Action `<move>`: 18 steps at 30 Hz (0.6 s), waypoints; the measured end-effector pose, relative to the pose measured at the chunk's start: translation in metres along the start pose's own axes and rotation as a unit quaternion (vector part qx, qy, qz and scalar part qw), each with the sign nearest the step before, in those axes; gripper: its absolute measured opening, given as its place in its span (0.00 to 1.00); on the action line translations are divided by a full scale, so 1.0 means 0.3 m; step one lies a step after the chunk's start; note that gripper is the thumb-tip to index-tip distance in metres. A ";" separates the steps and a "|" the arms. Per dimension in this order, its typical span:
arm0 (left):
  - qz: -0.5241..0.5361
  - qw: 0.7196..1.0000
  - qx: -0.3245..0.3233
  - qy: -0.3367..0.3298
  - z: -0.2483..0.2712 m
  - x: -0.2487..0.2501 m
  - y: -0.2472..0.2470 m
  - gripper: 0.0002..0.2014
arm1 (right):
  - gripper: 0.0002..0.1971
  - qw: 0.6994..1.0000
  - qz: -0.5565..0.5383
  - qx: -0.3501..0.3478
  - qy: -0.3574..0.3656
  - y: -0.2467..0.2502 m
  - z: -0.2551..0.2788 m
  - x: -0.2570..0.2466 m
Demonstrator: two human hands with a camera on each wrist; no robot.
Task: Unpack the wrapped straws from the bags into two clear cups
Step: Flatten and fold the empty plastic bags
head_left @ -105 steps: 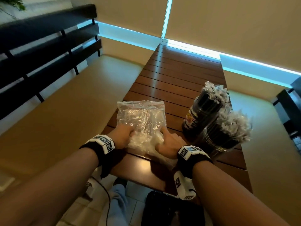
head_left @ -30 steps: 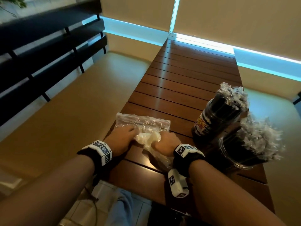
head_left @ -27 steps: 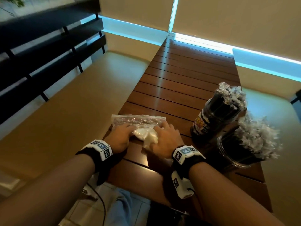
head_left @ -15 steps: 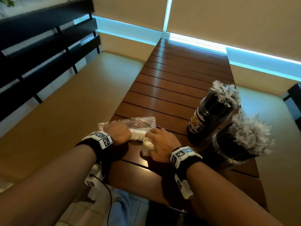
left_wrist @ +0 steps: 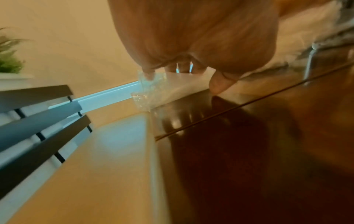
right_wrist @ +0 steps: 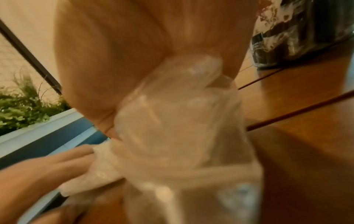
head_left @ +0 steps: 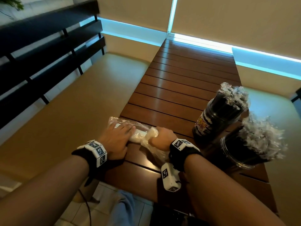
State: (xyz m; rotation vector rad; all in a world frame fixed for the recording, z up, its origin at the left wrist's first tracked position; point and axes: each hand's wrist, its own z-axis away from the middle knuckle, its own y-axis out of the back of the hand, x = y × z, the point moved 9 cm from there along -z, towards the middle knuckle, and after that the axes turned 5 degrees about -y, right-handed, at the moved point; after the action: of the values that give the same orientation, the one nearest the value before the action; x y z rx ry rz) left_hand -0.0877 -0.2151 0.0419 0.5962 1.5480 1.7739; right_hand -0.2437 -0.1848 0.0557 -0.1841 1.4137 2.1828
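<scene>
An empty clear plastic bag (head_left: pixel 140 136), rolled into a crinkled, milky bundle, lies at the near left edge of the slatted wooden table (head_left: pixel 179 88), pressed flat under the left hand (head_left: pixel 114 137) with fingers extended and clenched at one end in the right hand (head_left: pixel 161 136), near two cups (head_left: pixel 216 121) packed with dark wrapped straws (head_left: pixel 234 95).

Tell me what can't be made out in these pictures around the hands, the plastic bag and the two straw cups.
- Right hand fingers: head view, hidden under the knuckles and the plastic bag; right wrist view, motion blur.
- Bag's contents: crumpled, cloudy film.
- Left hand fingertips: left wrist view, mostly behind the palm.
- Nearer cup base: head view, behind the right forearm.
- Farther cup label print: too small, dim.
</scene>
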 end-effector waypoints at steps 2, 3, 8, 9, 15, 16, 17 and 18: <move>-0.032 0.999 -0.039 0.013 -0.005 -0.006 -0.013 0.41 | 0.14 1.000 0.002 0.007 0.005 0.001 0.009 -0.019; -0.025 0.998 -0.048 0.027 -0.012 -0.011 -0.015 0.41 | 0.13 1.000 -0.002 0.008 0.008 -0.003 0.017 -0.023; 0.214 0.974 0.026 0.077 -0.033 -0.036 0.051 0.34 | 0.13 0.994 -0.101 0.024 0.029 0.047 0.087 -0.021; 0.278 0.953 0.080 0.092 -0.033 -0.049 0.101 0.31 | 0.12 0.989 -0.137 0.038 0.034 0.074 0.103 -0.025; 0.583 0.764 0.191 0.200 -0.068 -0.117 0.301 0.29 | 0.11 0.934 -0.318 0.158 0.049 0.260 0.166 -0.079; 0.622 0.729 0.206 0.197 -0.070 -0.111 0.331 0.25 | 0.12 0.928 -0.327 0.173 0.051 0.291 0.179 -0.088; 0.657 0.693 0.221 0.196 -0.062 -0.097 0.367 0.20 | 0.12 0.922 -0.332 0.190 0.057 0.321 0.192 -0.101; 0.693 0.654 0.233 0.195 -0.055 -0.078 0.391 0.18 | 0.09 0.917 -0.339 0.201 0.064 0.348 0.205 -0.117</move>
State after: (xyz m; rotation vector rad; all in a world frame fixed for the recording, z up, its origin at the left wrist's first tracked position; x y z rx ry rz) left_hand -0.1084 -0.2486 0.1560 2.2534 2.0196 2.6176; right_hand -0.2556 -0.1759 0.1810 -0.5764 1.5397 1.3112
